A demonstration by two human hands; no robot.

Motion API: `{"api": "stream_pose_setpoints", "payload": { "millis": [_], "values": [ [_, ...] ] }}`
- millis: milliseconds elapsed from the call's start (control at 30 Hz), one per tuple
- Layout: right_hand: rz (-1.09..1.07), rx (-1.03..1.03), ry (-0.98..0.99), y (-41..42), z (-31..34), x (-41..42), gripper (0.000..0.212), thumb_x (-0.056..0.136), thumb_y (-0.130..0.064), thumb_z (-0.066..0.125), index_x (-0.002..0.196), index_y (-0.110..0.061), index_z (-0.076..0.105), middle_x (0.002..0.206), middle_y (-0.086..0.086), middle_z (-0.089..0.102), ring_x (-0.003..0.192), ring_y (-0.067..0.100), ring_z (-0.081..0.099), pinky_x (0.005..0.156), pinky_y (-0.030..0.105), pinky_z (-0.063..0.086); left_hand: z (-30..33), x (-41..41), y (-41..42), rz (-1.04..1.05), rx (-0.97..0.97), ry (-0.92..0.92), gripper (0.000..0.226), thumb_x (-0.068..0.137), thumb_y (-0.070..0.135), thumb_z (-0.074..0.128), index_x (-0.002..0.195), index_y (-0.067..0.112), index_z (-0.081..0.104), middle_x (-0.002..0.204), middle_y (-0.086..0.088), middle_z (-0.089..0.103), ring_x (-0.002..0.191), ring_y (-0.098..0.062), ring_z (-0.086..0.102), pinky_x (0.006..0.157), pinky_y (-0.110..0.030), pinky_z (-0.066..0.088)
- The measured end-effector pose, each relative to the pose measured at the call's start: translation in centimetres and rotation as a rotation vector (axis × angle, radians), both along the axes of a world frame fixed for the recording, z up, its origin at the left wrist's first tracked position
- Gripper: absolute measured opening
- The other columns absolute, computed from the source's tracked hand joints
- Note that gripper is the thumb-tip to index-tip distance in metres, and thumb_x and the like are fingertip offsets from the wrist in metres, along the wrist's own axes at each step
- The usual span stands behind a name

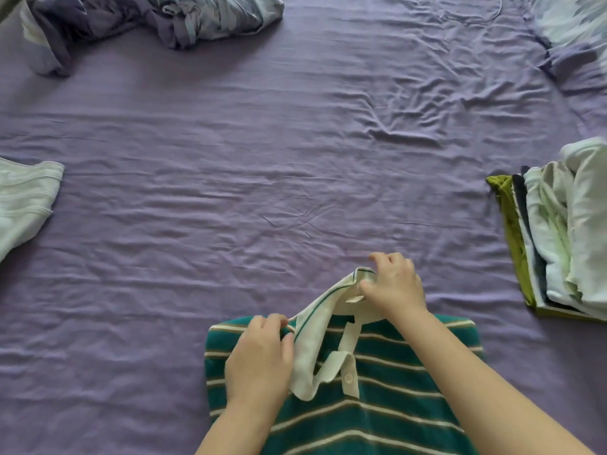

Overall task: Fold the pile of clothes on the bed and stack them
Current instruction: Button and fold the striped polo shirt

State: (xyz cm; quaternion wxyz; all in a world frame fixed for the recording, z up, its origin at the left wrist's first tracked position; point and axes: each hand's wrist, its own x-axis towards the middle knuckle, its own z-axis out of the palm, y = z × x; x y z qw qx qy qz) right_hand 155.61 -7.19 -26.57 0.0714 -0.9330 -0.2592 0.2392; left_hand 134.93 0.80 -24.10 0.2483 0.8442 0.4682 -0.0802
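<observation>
One green striped polo (377, 405) lies flat at the near edge of the purple bed sheet (262, 159); one stack of folded clothes (558, 241), perhaps five or six layers, sits at right, one pale garment (23, 201) at left. No readable writing. Left hand (259, 359) and right hand (394, 287) each pinch the white collar (325, 310), lifted above the shirt.

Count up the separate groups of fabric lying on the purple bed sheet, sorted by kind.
Green striped polo shirt, gripped by the collar: 1
Folded stack of clothes: 1
Loose pale garment: 1
Crumpled purple-blue floral bedding: 2
Total: 5
</observation>
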Motion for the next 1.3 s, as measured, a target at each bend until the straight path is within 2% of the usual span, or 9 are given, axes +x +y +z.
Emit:
{"api": "stream_pose_setpoints", "payload": {
  "millis": [100,233,300,467,700,800,967,1133,1300],
  "values": [
    [-0.077,-0.001,0.061,-1.5,0.3,0.1,0.05,0.086,-0.027,0.055,0.135,-0.023,0.044,0.132,0.006,0.045,0.124,0.027,0.037,0.097,0.04,0.039,0.0,4.1,-0.5,-0.115,0.009,-0.201,0.021,0.094,0.038,0.052,0.114,0.032,0.052,0.108,0.013,0.053,0.09,-0.004,0.051,0.069,-0.015,0.042],
    [-0.145,0.083,0.112,-3.7,0.6,0.7,0.022,0.089,-0.016,0.055,0.108,-0.019,0.063,0.109,0.004,0.062,0.104,0.023,0.055,0.082,0.036,0.049,-1.6,9.1,-0.6,-0.282,0.11,-0.014,0.048,0.091,0.042,0.058,0.132,0.024,0.04,0.122,0.003,0.05,0.11,-0.018,0.046,0.093,-0.032,0.038],
    [-0.234,0.194,0.201,-4.5,0.8,1.4,0.013,0.091,-0.013,0.056,0.095,-0.017,0.067,0.096,0.004,0.068,0.09,0.02,0.061,0.075,0.035,0.051,-2.2,10.2,0.2,-0.267,0.062,0.025,0.032,0.092,0.038,0.056,0.12,0.024,0.051,0.114,0.003,0.058,0.103,-0.017,0.052,0.089,-0.032,0.04],
    [-0.824,0.584,0.857,-5.9,1.8,1.9,0.013,0.095,-0.009,0.053,0.097,-0.013,0.065,0.096,0.011,0.068,0.091,0.025,0.064,0.062,0.033,0.054,-2.2,8.4,3.0,0.203,-0.683,-0.263,0.014,0.095,0.032,0.054,0.103,0.022,0.061,0.097,0.003,0.063,0.087,-0.011,0.059,0.064,-0.023,0.046],
    [-0.904,0.574,1.103,-7.4,1.4,1.9,0.018,0.09,-0.017,0.061,0.106,-0.012,0.068,0.088,0.008,0.07,0.079,0.022,0.062,0.066,0.033,0.052,-2.0,6.1,5.0,0.72,-1.017,-0.396,0.018,0.088,0.019,0.066,0.105,0.013,0.069,0.09,-0.011,0.072,0.079,-0.024,0.067,0.064,-0.034,0.053],
    [-0.829,0.484,0.952,-7.8,1.1,1.6,0.018,0.093,-0.015,0.059,0.11,-0.012,0.064,0.1,0.009,0.069,0.087,0.023,0.064,0.066,0.035,0.053,-2.9,6.0,4.9,0.595,-0.718,-0.329,0.026,0.092,0.019,0.06,0.117,0.014,0.06,0.102,-0.007,0.067,0.089,-0.022,0.063,0.078,-0.039,0.054],
    [-0.193,0.357,0.174,-7.5,1.0,0.9,0.029,0.091,-0.045,0.054,0.101,-0.021,0.069,0.101,-0.003,0.062,0.101,0.018,0.055,0.085,0.037,0.049,-1.9,5.1,3.1,-0.045,-0.005,-0.219,0.036,0.09,0.056,0.048,0.104,0.026,0.064,0.102,0.005,0.059,0.093,-0.013,0.054,0.076,-0.034,0.051],
    [0.095,0.058,0.01,-4.7,0.6,-0.5,0.044,0.09,-0.061,0.044,0.109,-0.026,0.063,0.101,-0.003,0.052,0.094,0.015,0.052,0.074,0.033,0.049,-1.6,5.9,2.1,-0.302,0.196,0.077,0.037,0.091,0.056,0.045,0.109,0.024,0.054,0.103,0.005,0.053,0.088,-0.015,0.054,0.064,-0.028,0.044],
    [-0.101,0.065,0.205,-3.9,0.1,-0.1,0.01,0.09,-0.027,0.051,0.096,-0.02,0.055,0.09,0.0,0.061,0.071,0.015,0.057,0.05,0.025,0.042,-0.9,6.8,3.1,-0.263,0.131,0.215,0.014,0.095,0.026,0.044,0.092,0.018,0.056,0.078,0.006,0.052,0.063,-0.013,0.047,0.053,-0.026,0.029]
  ]
}}
